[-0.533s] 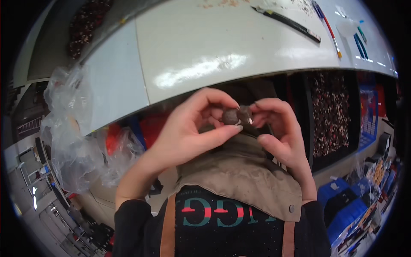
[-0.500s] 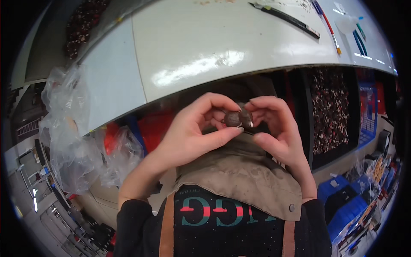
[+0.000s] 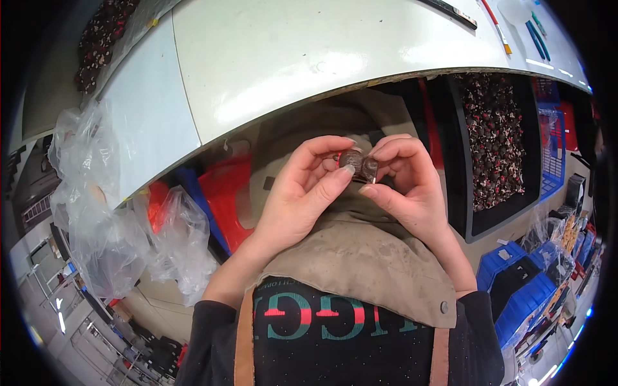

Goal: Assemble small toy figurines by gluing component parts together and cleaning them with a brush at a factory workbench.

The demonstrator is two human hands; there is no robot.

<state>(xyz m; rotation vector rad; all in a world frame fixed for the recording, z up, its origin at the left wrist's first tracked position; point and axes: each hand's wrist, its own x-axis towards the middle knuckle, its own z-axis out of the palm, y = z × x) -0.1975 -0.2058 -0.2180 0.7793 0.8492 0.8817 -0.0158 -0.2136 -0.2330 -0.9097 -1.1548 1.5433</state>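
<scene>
Small dark part [image 3: 358, 165] is pinched between both hands | left hand [image 3: 302, 193] fingers closed on it | right hand [image 3: 405, 186] fingers closed on it | white table [image 3: 309, 58] edge lies just above.

My white table [image 3: 309, 58] stretches across the far side. On it lie a pile of dark pieces [image 3: 100, 38] far left and pens [image 3: 515, 26] far right.

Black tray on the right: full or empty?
Full: the black tray is covered nearly edge to edge with small dark and red parts.
</scene>
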